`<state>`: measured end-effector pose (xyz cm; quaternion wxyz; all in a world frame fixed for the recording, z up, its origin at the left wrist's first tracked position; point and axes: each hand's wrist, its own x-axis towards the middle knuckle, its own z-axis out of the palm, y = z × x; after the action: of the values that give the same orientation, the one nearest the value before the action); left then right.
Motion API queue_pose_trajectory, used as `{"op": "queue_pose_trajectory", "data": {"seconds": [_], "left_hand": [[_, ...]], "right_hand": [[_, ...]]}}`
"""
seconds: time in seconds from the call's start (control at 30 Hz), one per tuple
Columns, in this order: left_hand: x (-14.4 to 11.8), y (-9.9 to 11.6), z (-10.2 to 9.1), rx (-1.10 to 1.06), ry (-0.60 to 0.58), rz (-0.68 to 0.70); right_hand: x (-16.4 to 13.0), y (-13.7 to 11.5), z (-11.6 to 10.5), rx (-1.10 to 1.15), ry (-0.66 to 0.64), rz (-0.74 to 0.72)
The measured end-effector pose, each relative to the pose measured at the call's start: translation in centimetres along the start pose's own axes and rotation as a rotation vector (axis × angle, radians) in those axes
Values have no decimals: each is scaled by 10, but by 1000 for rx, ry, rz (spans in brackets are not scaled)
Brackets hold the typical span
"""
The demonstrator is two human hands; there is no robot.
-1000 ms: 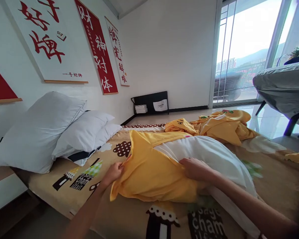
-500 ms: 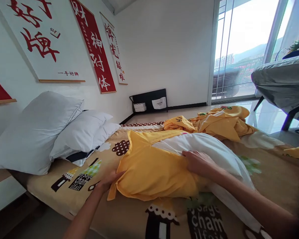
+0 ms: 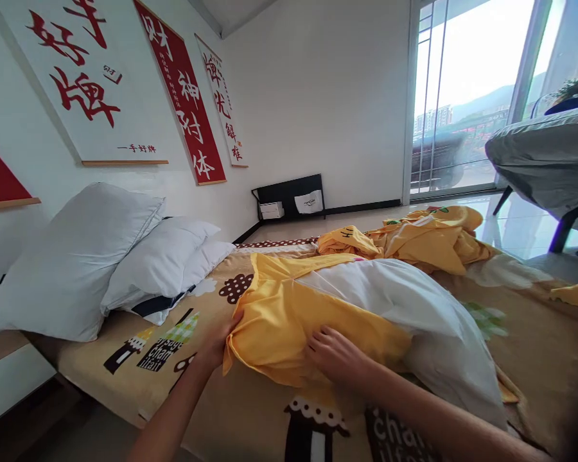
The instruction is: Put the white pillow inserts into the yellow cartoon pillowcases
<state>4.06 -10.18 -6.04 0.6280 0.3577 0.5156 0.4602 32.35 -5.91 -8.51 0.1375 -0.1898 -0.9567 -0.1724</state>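
A yellow pillowcase (image 3: 279,314) lies on the bed, partly over a white pillow (image 3: 433,314) whose right part sticks out through the opening. My left hand (image 3: 220,339) is closed on the case's left end, near its lower corner. Along the near side, my right hand (image 3: 337,353) has its fingers curled into the yellow cloth, with the thumb side hidden from view. The pillow's left part is covered by the case.
White pillows (image 3: 81,263) are stacked at the bed's head on the left. Crumpled yellow cloth (image 3: 419,240) lies on the far side of the patterned brown bed sheet (image 3: 534,346). A grey covered chair (image 3: 539,160) stands by the glass door on the right.
My right hand has moved left and nearer, from the opening's edge to the case's near side. My left hand has shifted slightly; the case's left end is more bunched, its near edge stretched rightward.
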Motion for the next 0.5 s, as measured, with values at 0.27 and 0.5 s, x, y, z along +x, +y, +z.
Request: {"op": "queue_pose_trajectory", "data": {"seconds": [0.27, 0.5], "left_hand": [[4, -2, -6, -65, 2, -119], [10, -1, -7, -170, 89, -84]], "right_hand": [[-8, 21, -31, 168, -298, 44], [-22, -13, -33, 44, -342, 35]]}}
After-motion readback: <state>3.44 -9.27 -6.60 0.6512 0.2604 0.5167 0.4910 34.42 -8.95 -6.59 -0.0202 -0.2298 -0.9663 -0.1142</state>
